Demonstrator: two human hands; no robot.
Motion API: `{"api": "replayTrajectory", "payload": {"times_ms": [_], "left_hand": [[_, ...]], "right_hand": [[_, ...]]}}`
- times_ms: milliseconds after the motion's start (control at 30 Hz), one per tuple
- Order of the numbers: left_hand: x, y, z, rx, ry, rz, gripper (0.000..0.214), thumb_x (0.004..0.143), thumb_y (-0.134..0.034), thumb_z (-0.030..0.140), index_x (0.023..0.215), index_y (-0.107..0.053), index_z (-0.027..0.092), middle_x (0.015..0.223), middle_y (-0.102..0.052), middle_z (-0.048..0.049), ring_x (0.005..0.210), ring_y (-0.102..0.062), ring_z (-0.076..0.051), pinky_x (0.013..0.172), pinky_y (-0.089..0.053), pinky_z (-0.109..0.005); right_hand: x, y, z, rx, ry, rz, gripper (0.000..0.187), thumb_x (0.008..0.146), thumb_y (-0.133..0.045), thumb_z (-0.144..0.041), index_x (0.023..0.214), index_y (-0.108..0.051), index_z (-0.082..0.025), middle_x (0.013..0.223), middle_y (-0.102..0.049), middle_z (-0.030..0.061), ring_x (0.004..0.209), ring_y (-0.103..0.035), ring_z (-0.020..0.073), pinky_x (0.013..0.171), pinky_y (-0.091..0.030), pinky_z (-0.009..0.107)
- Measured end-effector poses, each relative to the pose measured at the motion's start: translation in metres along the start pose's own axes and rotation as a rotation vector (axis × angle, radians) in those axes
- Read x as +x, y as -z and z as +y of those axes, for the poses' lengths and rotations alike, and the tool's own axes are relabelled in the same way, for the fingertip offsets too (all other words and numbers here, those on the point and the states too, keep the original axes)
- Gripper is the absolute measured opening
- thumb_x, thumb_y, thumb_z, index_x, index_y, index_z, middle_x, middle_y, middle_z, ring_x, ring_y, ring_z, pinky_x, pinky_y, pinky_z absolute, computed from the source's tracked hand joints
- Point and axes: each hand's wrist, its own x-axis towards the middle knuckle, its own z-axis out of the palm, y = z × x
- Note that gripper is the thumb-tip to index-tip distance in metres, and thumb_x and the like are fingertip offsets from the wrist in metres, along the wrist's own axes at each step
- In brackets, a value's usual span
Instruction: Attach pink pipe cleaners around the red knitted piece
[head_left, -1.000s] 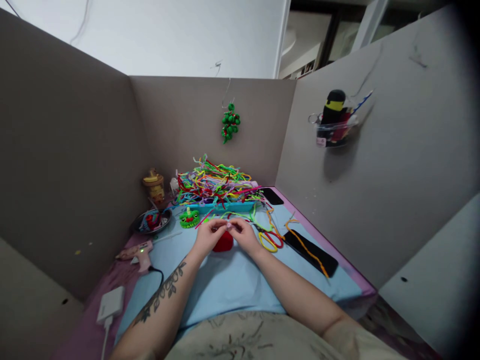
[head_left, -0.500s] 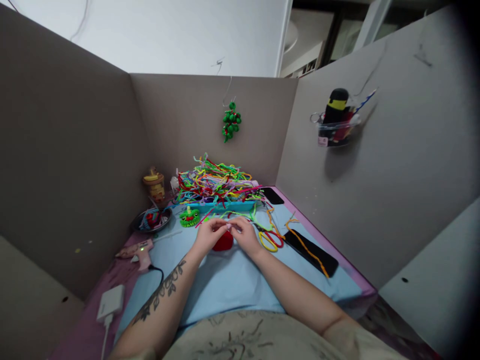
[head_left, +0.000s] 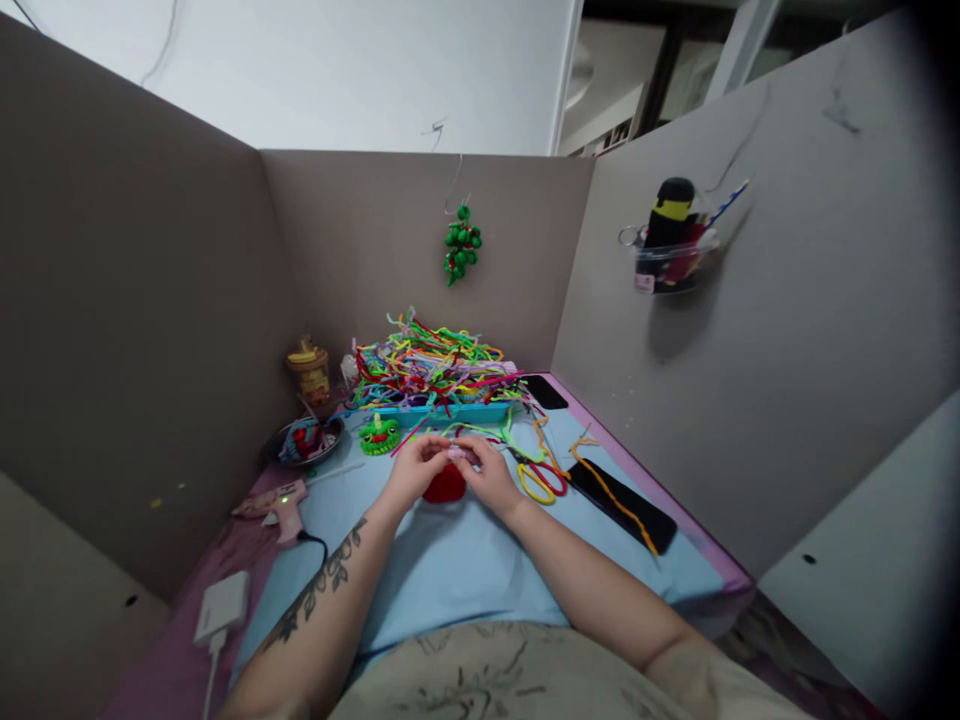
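1 pale pink piece (head_left: 455,454) is pinched between the thumbs and fingertips of the left hand (head_left: 415,470) and right hand (head_left: 487,474), above the blue cloth (head_left: 420,565). Its shaping is judged unfinished, since it is held by both hands. A red piece (head_left: 445,486) is partly hidden beneath them — whether it is joined to anything cannot be told. 1 green figure (head_left: 379,436), seemingly complete, is set near the tray (head_left: 442,414); the scissors (head_left: 541,481) and glue gun (head_left: 283,505) are left untouched.

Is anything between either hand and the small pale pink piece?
Nothing visible: the left hand and right hand hold the pale pink piece between them. The red piece shows below it in view, not in between.
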Motion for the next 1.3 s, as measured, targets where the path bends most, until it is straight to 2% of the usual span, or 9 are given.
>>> {"api": "replayTrajectory", "payload": {"times_ms": [100, 200, 300, 467, 767, 1133, 1300], "left_hand": [[0.0001, 0.001, -0.0003, -0.034, 0.026, -0.008, 0.029, 0.066, -0.07, 0.032, 0.086, -0.061, 0.013, 0.074, -0.067, -0.003, 0.064, -0.062, -0.013, 0.057, -0.047, -0.022], [0.0005, 0.0017, -0.0016, -0.014, 0.001, -0.051, 0.03, 0.068, -0.068, 0.033, 0.089, -0.062, 0.013, 0.079, -0.069, -0.0055, 0.069, -0.064, -0.015, 0.063, -0.05, -0.025], [0.0, 0.0017, -0.0034, 0.136, -0.097, -0.06, 0.026, 0.071, -0.066, 0.031, 0.092, -0.065, 0.014, 0.087, -0.071, -0.0075, 0.08, -0.065, -0.018, 0.074, -0.051, -0.029], [-0.0024, 0.0018, -0.005, 0.449, -0.28, 0.02, 0.018, 0.079, -0.058, 0.027, 0.09, -0.069, 0.018, 0.088, -0.071, -0.006, 0.08, -0.065, -0.018, 0.076, -0.051, -0.031], [-0.0034, 0.0038, -0.0049, 0.627, -0.437, 0.02, 0.02, 0.083, -0.052, 0.021, 0.093, -0.069, 0.019, 0.093, -0.071, -0.0066, 0.084, -0.065, -0.018, 0.078, -0.05, -0.031], [-0.0049, 0.0015, -0.0034, 0.642, -0.42, -0.012, 0.022, 0.082, -0.049, 0.017, 0.095, -0.067, 0.019, 0.094, -0.07, -0.0063, 0.087, -0.064, -0.018, 0.08, -0.049, -0.032], [-0.0045, 0.0019, -0.0061, 0.618, -0.397, -0.026, 0.021, 0.082, -0.051, 0.022, 0.097, -0.066, 0.02, 0.095, -0.07, -0.0074, 0.088, -0.064, -0.019, 0.081, -0.05, -0.034]], "right_hand": [[-0.0003, 0.0006, -0.0017, 0.001, -0.028, 0.005, 0.015, 0.084, -0.051, -0.027, 0.093, -0.061, -0.02, 0.086, -0.061, 0.0047, 0.079, -0.055, 0.0164, 0.072, -0.044, 0.028], [0.0004, 0.0014, -0.0018, 0.006, -0.067, 0.018, 0.015, 0.085, -0.049, -0.028, 0.086, -0.061, -0.019, 0.081, -0.06, 0.0041, 0.074, -0.054, 0.0158, 0.068, -0.043, 0.027], [0.0013, 0.0018, -0.0013, 0.034, -0.104, 0.026, 0.017, 0.086, -0.048, -0.03, 0.083, -0.06, -0.018, 0.078, -0.059, 0.0034, 0.073, -0.054, 0.0154, 0.066, -0.042, 0.026], [0.0016, 0.0016, -0.0011, 0.066, -0.112, 0.013, 0.018, 0.086, -0.048, -0.031, 0.081, -0.06, -0.018, 0.076, -0.059, 0.0029, 0.071, -0.053, 0.0152, 0.066, -0.042, 0.025], [0.0014, 0.0012, 0.0, 0.075, -0.113, 0.001, 0.019, 0.086, -0.048, -0.032, 0.08, -0.06, -0.019, 0.075, -0.059, 0.0021, 0.07, -0.053, 0.0149, 0.065, -0.042, 0.025], [0.0016, 0.0008, 0.0005, 0.07, -0.142, -0.003, 0.02, 0.085, -0.047, -0.032, 0.076, -0.059, -0.018, 0.072, -0.058, 0.0015, 0.069, -0.052, 0.0146, 0.063, -0.041, 0.024], [0.0018, 0.0013, -0.0003, 0.078, -0.152, -0.013, 0.019, 0.085, -0.047, -0.03, 0.076, -0.058, -0.019, 0.072, -0.058, 0.0012, 0.069, -0.052, 0.0145, 0.063, -0.041, 0.024]]}}
